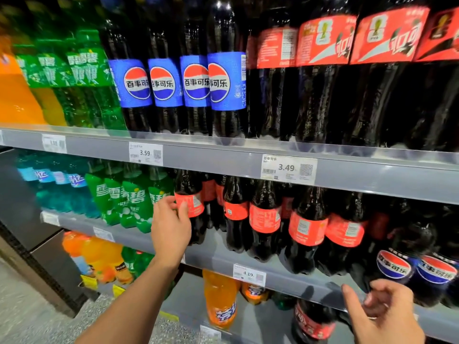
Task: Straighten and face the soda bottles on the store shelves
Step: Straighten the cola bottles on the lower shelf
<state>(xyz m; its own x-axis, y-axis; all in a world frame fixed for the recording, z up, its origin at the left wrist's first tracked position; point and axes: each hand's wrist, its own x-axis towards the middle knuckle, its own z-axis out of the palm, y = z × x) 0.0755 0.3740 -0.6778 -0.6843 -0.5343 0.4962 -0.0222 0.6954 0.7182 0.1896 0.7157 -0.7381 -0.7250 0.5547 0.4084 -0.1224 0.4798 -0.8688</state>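
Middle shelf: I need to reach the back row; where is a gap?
Bare grey shelf board shows between the dark red-labelled plastic cola bottle the left hand grips and the next red-labelled bottle rightward. Beyond that, bottles stand packed.

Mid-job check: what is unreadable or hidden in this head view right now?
Head view:
top-shelf cola bottles: caps cut off by upper edge
green bottles, upper left: motion-blurred
held cola bottle: label partly behind left hand
right hand: fingers blurred
price tag: print too small

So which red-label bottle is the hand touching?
The leftmost cola bottle on the middle shelf, right beside the green bottles. The left hand holds its label; the other red-label bottles stand untouched.
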